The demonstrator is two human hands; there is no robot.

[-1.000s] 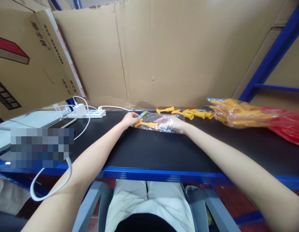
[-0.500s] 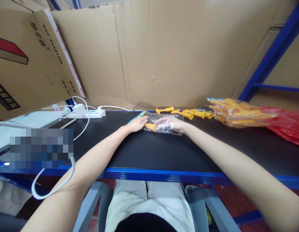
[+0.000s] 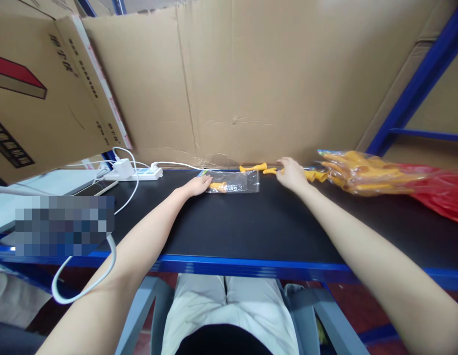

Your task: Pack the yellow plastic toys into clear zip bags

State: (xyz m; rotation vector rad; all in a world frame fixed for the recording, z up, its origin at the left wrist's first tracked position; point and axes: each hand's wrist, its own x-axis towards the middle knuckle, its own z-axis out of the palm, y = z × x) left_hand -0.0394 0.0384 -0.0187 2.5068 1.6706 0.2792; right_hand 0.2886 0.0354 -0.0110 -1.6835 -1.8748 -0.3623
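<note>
My left hand (image 3: 199, 186) lies on the left end of a clear plastic bag (image 3: 243, 182) with a coloured header, its fingers closed over that end and over part of a yellow plastic piece (image 3: 217, 187). That piece is tube-like with a flared end and rests inside the bag. Farther right, my right hand (image 3: 292, 175) reaches over a row of loose yellow pieces at the back of the table. Its thumb and fingers are apart, and its palm hides some pieces. One loose yellow piece (image 3: 253, 167) lies behind the bag; others (image 3: 315, 175) show right of the hand.
On the right lies a clear bag full of yellow pieces (image 3: 362, 172) beside red plastic (image 3: 439, 190). A white power strip (image 3: 149, 173) with cables stands at the left. Cardboard (image 3: 251, 98) walls the back of the black table (image 3: 251, 227).
My right hand has come out of the bag and moved right to the loose yellow pieces. The bag, under my left hand, has shifted slightly left and lies flatter.
</note>
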